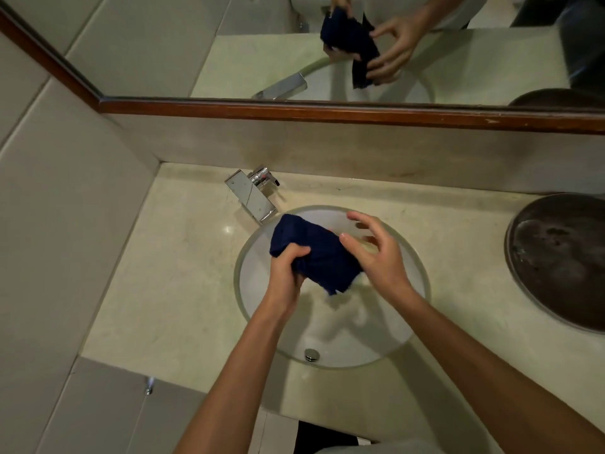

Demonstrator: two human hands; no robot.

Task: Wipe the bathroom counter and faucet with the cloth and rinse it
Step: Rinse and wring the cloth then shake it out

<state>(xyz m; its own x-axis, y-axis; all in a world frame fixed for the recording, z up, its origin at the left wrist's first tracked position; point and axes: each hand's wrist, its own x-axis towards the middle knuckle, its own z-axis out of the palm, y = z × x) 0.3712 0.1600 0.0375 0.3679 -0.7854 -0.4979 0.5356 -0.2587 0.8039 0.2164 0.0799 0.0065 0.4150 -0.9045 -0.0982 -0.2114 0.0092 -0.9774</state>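
Note:
A dark blue cloth (319, 252) is bunched up above the round white sink (330, 339). My left hand (286, 271) grips the cloth's left side with curled fingers. My right hand (376, 253) hovers at the cloth's right side with fingers spread and relaxed; its thumb lies against the cloth. The chrome faucet (253, 194) stands at the sink's back left, and I see no water running from it. The beige stone counter (170, 276) surrounds the basin.
A dark round tray (559, 260) lies on the counter at the right. A wood-framed mirror (294, 47) above the backsplash reflects my hands and the cloth. A tiled wall closes off the left side. The drain (311, 354) sits near the sink's front.

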